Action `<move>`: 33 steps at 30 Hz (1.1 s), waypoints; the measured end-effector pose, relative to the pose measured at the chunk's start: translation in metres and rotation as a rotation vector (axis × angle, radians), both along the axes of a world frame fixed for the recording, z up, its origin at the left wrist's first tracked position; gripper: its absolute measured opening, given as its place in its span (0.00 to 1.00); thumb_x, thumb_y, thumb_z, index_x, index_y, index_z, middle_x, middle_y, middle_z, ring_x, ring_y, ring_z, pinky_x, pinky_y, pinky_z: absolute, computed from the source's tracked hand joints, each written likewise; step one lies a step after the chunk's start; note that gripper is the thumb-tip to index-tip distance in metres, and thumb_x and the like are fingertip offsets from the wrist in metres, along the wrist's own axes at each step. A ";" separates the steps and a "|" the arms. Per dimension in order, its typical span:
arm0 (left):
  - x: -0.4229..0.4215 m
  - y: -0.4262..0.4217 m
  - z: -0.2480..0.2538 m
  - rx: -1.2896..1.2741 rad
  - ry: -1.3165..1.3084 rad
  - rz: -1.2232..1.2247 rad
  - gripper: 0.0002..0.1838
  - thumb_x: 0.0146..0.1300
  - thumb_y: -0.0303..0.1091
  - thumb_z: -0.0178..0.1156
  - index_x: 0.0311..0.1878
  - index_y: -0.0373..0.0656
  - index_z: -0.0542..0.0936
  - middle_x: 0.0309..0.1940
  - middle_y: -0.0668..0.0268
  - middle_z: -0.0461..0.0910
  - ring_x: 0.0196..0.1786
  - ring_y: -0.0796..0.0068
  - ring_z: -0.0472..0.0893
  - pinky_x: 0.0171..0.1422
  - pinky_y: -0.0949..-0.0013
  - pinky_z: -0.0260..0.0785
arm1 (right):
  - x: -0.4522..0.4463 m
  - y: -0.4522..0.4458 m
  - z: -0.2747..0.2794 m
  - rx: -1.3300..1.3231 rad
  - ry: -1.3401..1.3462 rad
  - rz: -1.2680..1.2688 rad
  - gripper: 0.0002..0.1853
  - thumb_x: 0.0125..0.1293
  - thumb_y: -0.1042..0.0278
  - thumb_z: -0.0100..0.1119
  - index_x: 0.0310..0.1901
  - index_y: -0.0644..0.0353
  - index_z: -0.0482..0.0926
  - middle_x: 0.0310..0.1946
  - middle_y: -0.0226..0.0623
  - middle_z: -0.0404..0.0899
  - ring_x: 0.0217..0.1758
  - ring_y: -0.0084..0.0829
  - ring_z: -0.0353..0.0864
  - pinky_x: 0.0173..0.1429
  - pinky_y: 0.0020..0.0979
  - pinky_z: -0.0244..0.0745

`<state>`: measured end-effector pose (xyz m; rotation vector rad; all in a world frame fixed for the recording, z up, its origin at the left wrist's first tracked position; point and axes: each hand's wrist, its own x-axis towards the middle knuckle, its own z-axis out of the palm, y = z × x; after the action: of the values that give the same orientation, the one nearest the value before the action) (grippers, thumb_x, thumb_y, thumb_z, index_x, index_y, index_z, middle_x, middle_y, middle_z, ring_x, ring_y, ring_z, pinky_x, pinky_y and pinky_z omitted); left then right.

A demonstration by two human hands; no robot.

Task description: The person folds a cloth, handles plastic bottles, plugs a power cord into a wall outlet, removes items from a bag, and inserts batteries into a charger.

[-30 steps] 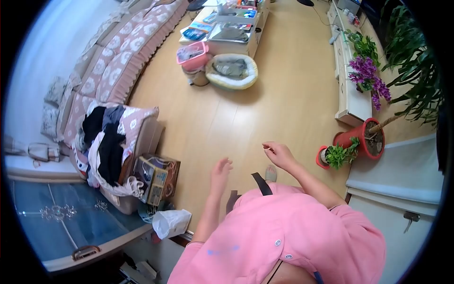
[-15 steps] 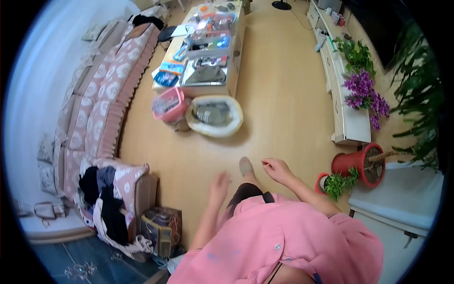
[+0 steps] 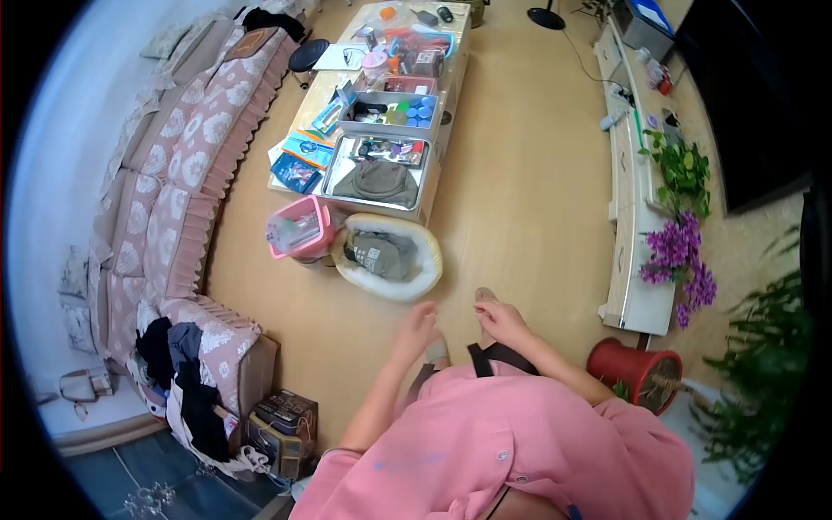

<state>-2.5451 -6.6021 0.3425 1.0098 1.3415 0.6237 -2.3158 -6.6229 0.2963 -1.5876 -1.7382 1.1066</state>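
My left hand [image 3: 418,329] hangs in front of me, fingers loosely bent and a little apart, with nothing seen in it. My right hand [image 3: 503,321] is beside it, above my foot; its fingers are curled in and no held thing shows. Neither hand touches anything. Just ahead on the floor is an oval, fluffy white basin-like bed [image 3: 351,276] with a yellowish rim, holding a grey-green cloth item [image 3: 380,253]. A pink plastic bin [image 3: 325,227] with clear wrapping inside stands to its left.
Ahead is a long table [image 3: 299,108] with a metal tray [image 3: 330,178], a grey cloth item, boxes and packets. A floral sofa [image 3: 169,178] with clothes [image 3: 199,407] runs along the left. A white cabinet [image 3: 633,286], purple flowers [image 3: 679,251] and a red pot [image 3: 633,368] line the right.
I have moved forward, so the table, the white bed and the pink bin appear nearer and lower. My hands have come closer together, and my other foot shows now.
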 end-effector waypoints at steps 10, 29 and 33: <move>0.007 0.024 -0.007 0.101 0.257 0.156 0.17 0.68 0.29 0.54 0.58 0.33 0.73 0.48 0.59 0.81 0.47 0.73 0.80 0.55 0.71 0.72 | 0.015 0.140 0.009 -0.109 0.101 0.192 0.13 0.64 0.67 0.53 0.46 0.62 0.80 0.41 0.49 0.81 0.43 0.48 0.81 0.48 0.42 0.75; -0.155 0.005 -0.017 0.222 0.483 0.206 0.15 0.64 0.31 0.56 0.54 0.41 0.77 0.41 0.53 0.81 0.43 0.61 0.82 0.51 0.62 0.72 | -0.173 0.158 -0.010 -0.006 0.026 0.286 0.13 0.62 0.65 0.53 0.45 0.62 0.81 0.39 0.51 0.81 0.43 0.50 0.81 0.48 0.43 0.76; -0.230 -0.001 -0.012 0.197 0.418 0.268 0.14 0.66 0.27 0.54 0.54 0.39 0.77 0.38 0.57 0.80 0.38 0.68 0.79 0.46 0.66 0.73 | -0.260 0.126 -0.029 0.030 0.019 0.414 0.13 0.63 0.65 0.56 0.46 0.62 0.81 0.40 0.47 0.82 0.42 0.47 0.82 0.46 0.39 0.77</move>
<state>-2.7749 -6.6028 0.3306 1.1724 1.8309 0.7852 -2.5753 -6.4969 0.2674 -1.2227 -2.1190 1.2694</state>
